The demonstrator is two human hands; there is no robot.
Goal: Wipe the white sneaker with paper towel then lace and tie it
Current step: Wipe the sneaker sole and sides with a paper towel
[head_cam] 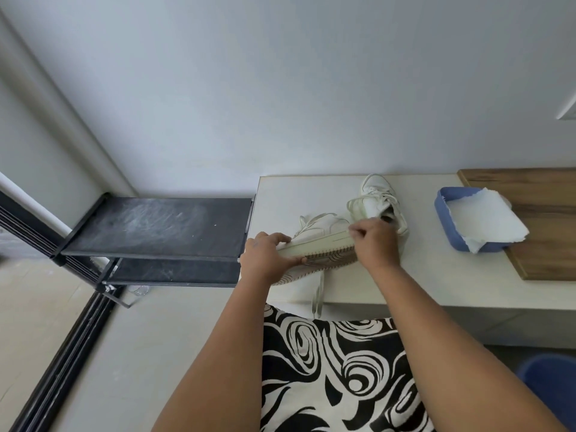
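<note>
The left hand [270, 256] is gripping one end of the white low-top leather sneaker [318, 244], which is lying tipped on its side on the pale white tabletop [405, 275] with its ribbed sole facing the person and its long axis running left to right between the 2 hands. The right hand [375, 243] is curling its fingers at the other end, apparently pinching something small and pale against the sole edge, though I cannot tell if that is paper towel. The torn white paper towel sheet [486, 219] is lying in a blue plastic tray [445, 219] well to the right, nearer the right hand, and a second white sneaker [378, 194] is partly hiding behind that hand.
</note>
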